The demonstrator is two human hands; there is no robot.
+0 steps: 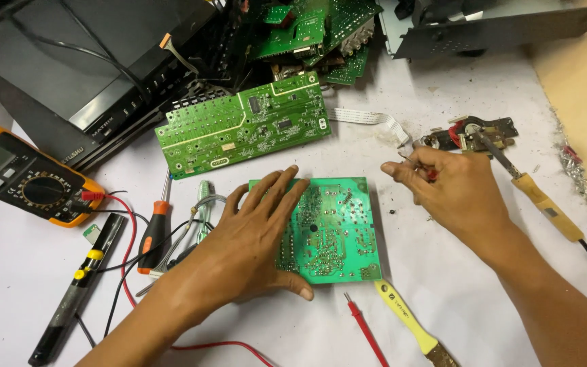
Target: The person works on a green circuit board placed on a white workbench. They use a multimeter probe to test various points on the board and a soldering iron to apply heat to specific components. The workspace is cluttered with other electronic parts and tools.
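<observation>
Left hand (256, 238) lies spread flat on the green board (331, 231), solder side up at dead centre. Right hand (453, 194) at 3 o'clock pinches something small and red, can't tell what. Soldering iron (535, 197) rests just beyond. I'd keep that palm pressing evenly so the board can't skate.

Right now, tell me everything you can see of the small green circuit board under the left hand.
The small green circuit board is roughly square and lies flat on the white table, solder side up, dotted with silvery joints and pale traces. The left hand rests palm down on its left part, fingers spread toward its top edge. A yellow-handled brush lies by its lower right corner.
</observation>
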